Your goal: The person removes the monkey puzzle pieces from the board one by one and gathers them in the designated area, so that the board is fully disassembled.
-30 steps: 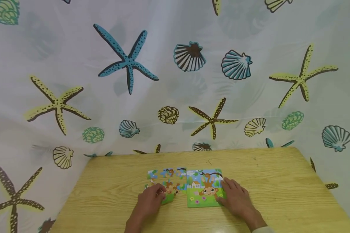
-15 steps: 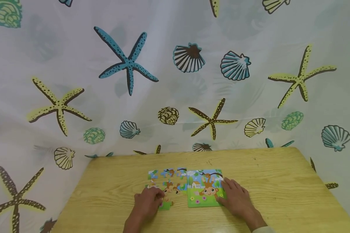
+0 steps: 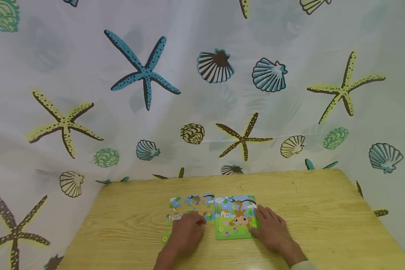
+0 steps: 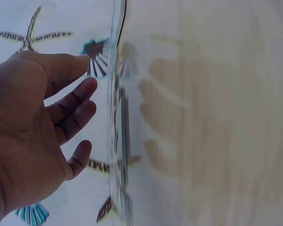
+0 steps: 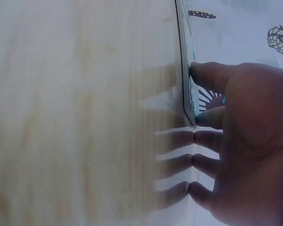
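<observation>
My left hand is over the lower part of the spaced jigsaw pieces, hiding several of them. In the left wrist view its fingers bend loosely, and no piece shows between them. A green piece with a yellow flower peeks out left of that hand. To the right lies a square monkey picture board, flat on the table. My right hand rests at the board's right edge. Its thumb and forefinger touch the edge; the other fingertips rest on the tabletop.
The pale wooden table runs back to a hanging cloth printed with starfish and shells. The cloth also stands along the left and right sides. The pieces lie directly left of the board.
My left hand has moved right across the lower pieces, covering the monkey-face and green pieces seen before. The flower piece at its left has come into sight. My right hand stays by the board.
</observation>
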The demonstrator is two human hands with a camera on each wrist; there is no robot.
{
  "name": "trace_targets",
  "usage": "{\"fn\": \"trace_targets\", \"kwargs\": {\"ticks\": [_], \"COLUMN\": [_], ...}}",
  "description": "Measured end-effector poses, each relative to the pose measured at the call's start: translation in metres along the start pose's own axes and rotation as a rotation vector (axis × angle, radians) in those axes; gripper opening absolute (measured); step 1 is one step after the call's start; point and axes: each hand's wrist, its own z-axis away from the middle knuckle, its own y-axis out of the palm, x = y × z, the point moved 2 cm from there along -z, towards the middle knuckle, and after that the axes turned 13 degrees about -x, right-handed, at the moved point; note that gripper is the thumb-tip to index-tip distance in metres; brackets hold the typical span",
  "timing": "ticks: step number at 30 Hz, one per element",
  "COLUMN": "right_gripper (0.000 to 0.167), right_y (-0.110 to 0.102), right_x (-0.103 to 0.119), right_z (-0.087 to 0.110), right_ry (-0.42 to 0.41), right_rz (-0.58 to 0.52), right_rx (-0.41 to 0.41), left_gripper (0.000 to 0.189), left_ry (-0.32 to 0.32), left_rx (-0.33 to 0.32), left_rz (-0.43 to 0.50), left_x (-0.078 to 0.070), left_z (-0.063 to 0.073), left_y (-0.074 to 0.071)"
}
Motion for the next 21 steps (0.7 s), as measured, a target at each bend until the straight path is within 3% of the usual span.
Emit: {"fn": "trace_targets", "kwargs": {"ticks": [9, 13, 15, 21], "right_gripper": [0.084, 0.085, 0.082, 0.081], "right_y": [-0.005, -0.008, -0.007, -0.002], "right_x": [-0.006, -0.009, -0.011, -0.017], "right_z": [0.001, 0.004, 0.004, 0.002], "right_ry": [0.026, 0.005, -0.003, -0.004], "right_rz": [-0.056, -0.076, -0.079, -0.074], "right_rx": [0.030, 0.028, 0.028, 0.039], "left_gripper": [0.016, 0.017, 0.021, 0.034], "left_ry": [0.117, 0.163, 0.166, 0.088], "left_rx": [0.101, 0.113, 0.119, 0.150], "left_rz": [0.105, 0.083, 0.038, -0.013], "left_x": [-0.055, -0.074, -0.080, -0.090], "left_z": [-0.011, -0.020, -0.024, -0.028], "left_y": [0.030, 0.043, 0.051, 0.072]}}
